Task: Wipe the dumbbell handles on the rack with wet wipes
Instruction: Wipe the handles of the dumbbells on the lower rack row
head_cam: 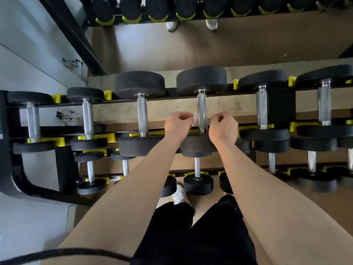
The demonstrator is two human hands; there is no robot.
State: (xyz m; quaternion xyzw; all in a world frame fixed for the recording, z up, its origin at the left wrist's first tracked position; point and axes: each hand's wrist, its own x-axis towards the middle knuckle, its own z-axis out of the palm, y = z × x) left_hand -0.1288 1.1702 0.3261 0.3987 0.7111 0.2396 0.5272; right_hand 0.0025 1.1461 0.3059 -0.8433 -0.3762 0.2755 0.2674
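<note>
L hand (177, 125) pinches soft thin wipe (194, 119) beside hard handle (202, 109); R hand (223, 127) curled, can't tell if holding. Grip wipe ends, prob rips easy.

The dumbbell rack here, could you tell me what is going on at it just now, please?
A person stands over the rack with both hands at one dumbbell on the top row. The left hand pinches a small white wipe right beside the dumbbell's metal handle. The right hand is curled on the handle's other side; whether it grips the wipe too cannot be told. No hand is on the other dumbbells.
</note>
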